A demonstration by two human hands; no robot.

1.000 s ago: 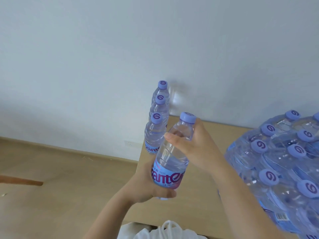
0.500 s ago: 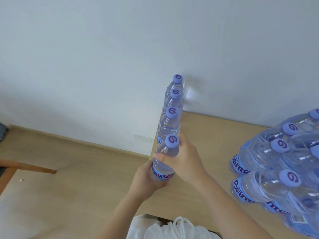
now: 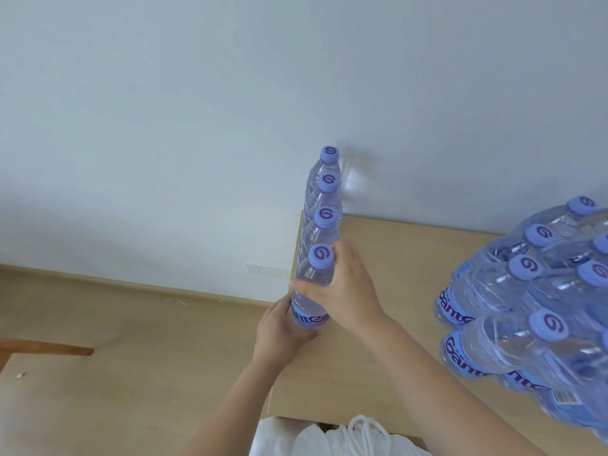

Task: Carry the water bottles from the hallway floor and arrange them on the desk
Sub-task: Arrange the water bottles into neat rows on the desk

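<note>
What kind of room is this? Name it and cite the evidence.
Probably a plain room in a home or office: a wooden desk pushed against a bare white wall, wood-look flooring, and a wall socket.

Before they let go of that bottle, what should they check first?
1. Bottle upright: ok.
2. In line with the row of three along the desk's left edge: ok.
3. Base fully on the desk: cannot tell, the left hand covers it.
4. Clear of the edge: not ok, it stands right at the edge.
5. Both hands holding: ok, right hand grips the upper body, left the label.
6. Pack well apart: ok.
</note>
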